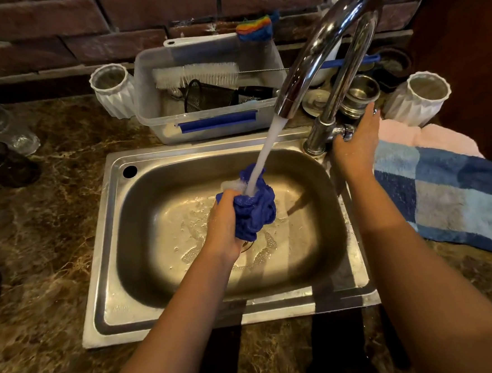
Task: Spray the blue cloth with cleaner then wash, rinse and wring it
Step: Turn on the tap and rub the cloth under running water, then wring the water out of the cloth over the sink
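The blue cloth (pixel 256 207) is bunched into a wet wad over the middle of the steel sink (pixel 104 213). My left hand (pixel 224 222) is clenched around its left side. A white stream of water (pixel 267 152) runs from the chrome tap's spout (pixel 328 43) straight onto the top of the cloth. My right hand (pixel 355 143) is closed on the tap's lever (pixel 344 130) at the sink's back right corner. Foam and droplets lie on the sink floor near the drain, which the cloth mostly hides.
A clear plastic tub (pixel 149 105) with a white brush and a black mesh strainer stands behind the sink. White ribbed cups (pixel 113 90) (pixel 419 98) flank it. A blue checked towel (pixel 443 195) lies on the right. Glassware (pixel 7 127) sits on the left of the brown marble counter.
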Tool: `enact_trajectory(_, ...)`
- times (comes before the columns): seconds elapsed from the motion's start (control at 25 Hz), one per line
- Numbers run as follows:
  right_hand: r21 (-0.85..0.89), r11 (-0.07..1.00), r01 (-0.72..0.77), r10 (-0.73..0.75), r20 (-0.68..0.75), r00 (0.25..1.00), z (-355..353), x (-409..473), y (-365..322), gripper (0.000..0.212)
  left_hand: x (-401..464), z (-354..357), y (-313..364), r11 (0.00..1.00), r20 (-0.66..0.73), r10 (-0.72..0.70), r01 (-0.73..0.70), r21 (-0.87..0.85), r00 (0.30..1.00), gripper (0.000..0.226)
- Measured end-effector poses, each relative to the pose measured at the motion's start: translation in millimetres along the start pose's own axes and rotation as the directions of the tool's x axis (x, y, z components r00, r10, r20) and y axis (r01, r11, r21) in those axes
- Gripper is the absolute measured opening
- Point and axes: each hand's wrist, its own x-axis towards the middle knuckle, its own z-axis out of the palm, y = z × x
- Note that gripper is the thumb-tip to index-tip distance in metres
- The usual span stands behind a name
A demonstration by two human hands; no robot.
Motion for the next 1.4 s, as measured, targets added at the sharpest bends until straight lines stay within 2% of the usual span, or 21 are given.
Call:
enact_trajectory(0.04,0.087,0.996,0.011,-0.008,-0.033,0.999,0,5,2,0.072,1,-1,0,1.0,0.0,0.0,0.0,0.004,1.0,0.018)
enact_trajectory(0.12,0.213,0.974,-0.077,0.094,-0.069,0.993,-2,11,0,0.072,2,-1,1,1.0,-0.004,0.009,-0.009,-0.011,1.0,0.018)
enact_trajectory(0.2,0.213,0.966,-0.15,0.169,-0.077,0.983,-1,11,3,0.07,2,-1,3,0.999,-0.021,0.009,-0.01,-0.035,1.0,0.016)
enact_trajectory(0.4,0.223,0.969,-0.108,0.133,-0.096,0.986,3,7,3,0.065,1,-2,1,1.0,-0.034,0.009,-0.01,-0.028,0.999,0.016)
enact_trajectory(0.52,0.172,0.982,-0.074,0.09,-0.09,0.992,7,2,2,0.078,-1,0,1,0.994,-0.043,-0.005,0.0,-0.113,0.999,0.011)
enact_trajectory(0.64,0.158,0.986,-0.055,0.057,-0.01,0.998,2,-1,2,0.086,-6,2,3,0.988,-0.034,0.003,-0.008,-0.153,0.999,0.008)
enact_trajectory(0.72,0.282,0.957,-0.075,0.068,0.036,0.997,-6,-11,-3,0.082,-11,1,5,0.989,-0.029,0.019,-0.023,-0.144,0.999,0.005)
enact_trajectory(0.8,0.407,0.889,-0.208,0.167,0.134,0.977,-9,-38,-13,0.066,-16,-3,7,0.99,-0.035,0.045,-0.049,-0.129,0.998,0.005)
enact_trajectory(0.84,0.396,0.869,-0.298,0.203,0.263,0.943,-11,-61,-22,0.057,-19,-4,9,0.99,-0.031,0.053,-0.057,-0.13,0.998,0.005)
enact_trajectory(0.88,0.367,0.85,-0.378,0.197,0.445,0.874,-12,-86,-29,0.052,-24,-6,10,0.989,-0.014,0.06,-0.061,-0.131,0.998,0.006)
enact_trajectory(0.96,0.326,0.788,-0.522,0.106,0.764,0.636,-15,-130,-46,0.059,-36,-8,16,0.994,0.062,0.066,-0.06,-0.09,0.996,0.009)
enact_trajectory(1.0,0.342,0.744,-0.574,0.059,0.822,0.567,-15,-144,-52,0.062,-43,-9,19,0.997,0.107,0.071,-0.068,-0.033,0.992,0.012)
enact_trajectory(1.04,0.377,0.714,-0.59,0.038,0.82,0.571,-14,-151,-55,0.06,-50,-12,23,0.996,0.148,0.079,-0.085,0.037,0.986,0.015)
enact_trajectory(1.12,0.452,0.717,-0.53,0.063,0.715,0.696,-18,-152,-61,0.045,-62,-21,32,0.976,0.213,0.105,-0.142,0.166,0.971,0.023)
enact_trajectory(1.2,0.539,0.683,-0.494,0.062,0.63,0.774,-26,-150,-63,0.046,-70,-31,40,0.93,0.265,0.142,-0.221,0.295,0.954,0.028)
enact_trajectory(1.24,0.573,0.655,-0.492,0.05,0.617,0.785,-31,-150,-62,0.05,-73,-35,43,0.91,0.29,0.16,-0.255,0.326,0.944,0.03)
enact_trajectory(1.32,0.606,0.618,-0.5,0.024,0.621,0.783,-37,-149,-61,0.057,-78,-38,46,0.914,0.311,0.197,-0.289,0.284,0.93,0.035)
enact_trajectory(1.36,0.595,0.636,-0.49,0.018,0.624,0.781,-39,-149,-62,0.058,-80,-38,47,0.923,0.302,0.218,-0.296,0.245,0.928,0.036)
enact_trajectory(1.4,0.552,0.715,-0.429,0.006,0.609,0.793,-41,-150,-63,0.058,-81,-36,49,0.928,0.284,0.241,-0.306,0.213,0.928,0.037)
